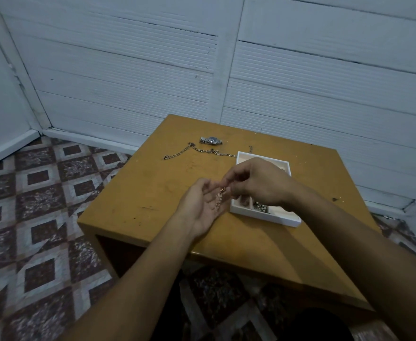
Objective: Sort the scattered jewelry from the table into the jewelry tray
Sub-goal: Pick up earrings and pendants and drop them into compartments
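Right grip (258, 183) pinches top end of bracelet (219, 198) between thumb and fingertips, above tray (266, 216). Left grip (202, 205) palm up, fingers relaxed and spread, just left of tray. Bracelet hangs down, lower links resting on left palm. Tray white, compartmented, on right half of counter (138, 193); beads (261, 207) in near compartment. Chain (199, 150) lies stretched on counter beyond both grips, one end reaching tray's far corner. Watch (210, 140) just beyond chain.
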Demonstrator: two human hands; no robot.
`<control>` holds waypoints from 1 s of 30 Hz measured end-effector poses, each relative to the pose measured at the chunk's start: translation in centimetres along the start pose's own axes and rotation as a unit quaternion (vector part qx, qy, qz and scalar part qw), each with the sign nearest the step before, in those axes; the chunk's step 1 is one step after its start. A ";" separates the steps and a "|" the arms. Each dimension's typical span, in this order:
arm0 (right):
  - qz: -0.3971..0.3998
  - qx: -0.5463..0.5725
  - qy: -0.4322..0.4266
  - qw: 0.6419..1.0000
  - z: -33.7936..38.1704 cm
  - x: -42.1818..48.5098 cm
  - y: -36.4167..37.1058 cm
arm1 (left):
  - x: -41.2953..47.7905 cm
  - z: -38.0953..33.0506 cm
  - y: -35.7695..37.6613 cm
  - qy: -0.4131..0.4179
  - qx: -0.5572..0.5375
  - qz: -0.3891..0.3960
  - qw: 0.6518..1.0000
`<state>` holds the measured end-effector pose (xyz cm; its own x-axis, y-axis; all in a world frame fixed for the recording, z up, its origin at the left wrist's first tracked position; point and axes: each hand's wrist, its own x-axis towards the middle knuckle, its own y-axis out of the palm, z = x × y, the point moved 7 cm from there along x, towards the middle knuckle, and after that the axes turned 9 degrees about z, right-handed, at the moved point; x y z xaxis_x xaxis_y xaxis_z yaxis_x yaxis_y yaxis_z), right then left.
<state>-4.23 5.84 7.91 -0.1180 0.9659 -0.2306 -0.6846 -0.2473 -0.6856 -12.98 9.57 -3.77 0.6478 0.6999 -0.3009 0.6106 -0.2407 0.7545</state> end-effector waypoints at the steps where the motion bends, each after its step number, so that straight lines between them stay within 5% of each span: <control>1: -0.003 -0.027 0.000 1.000 0.2 0.0 0.0 | 0.0 0.6 0.4 -0.009 -0.022 0.008 1.000; 12: -0.049 -0.198 0.026 0.979 -1.8 0.2 1.2 | -0.6 3.7 1.5 -0.044 -0.114 0.014 0.992; 23: -0.060 -0.186 0.021 0.980 -2.6 0.2 1.7 | -1.0 3.8 1.8 -0.046 -0.132 0.004 0.990; 30: -0.142 -0.065 0.061 0.986 -5.1 -0.9 -2.0 | -0.6 2.6 1.2 -0.042 -0.110 -0.012 0.993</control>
<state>0.92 5.04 5.98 0.1577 0.9831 -0.0926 -0.5785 0.0160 -0.8155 -11.47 7.10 -4.24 0.6763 0.6423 -0.3605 0.5178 -0.0664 0.8529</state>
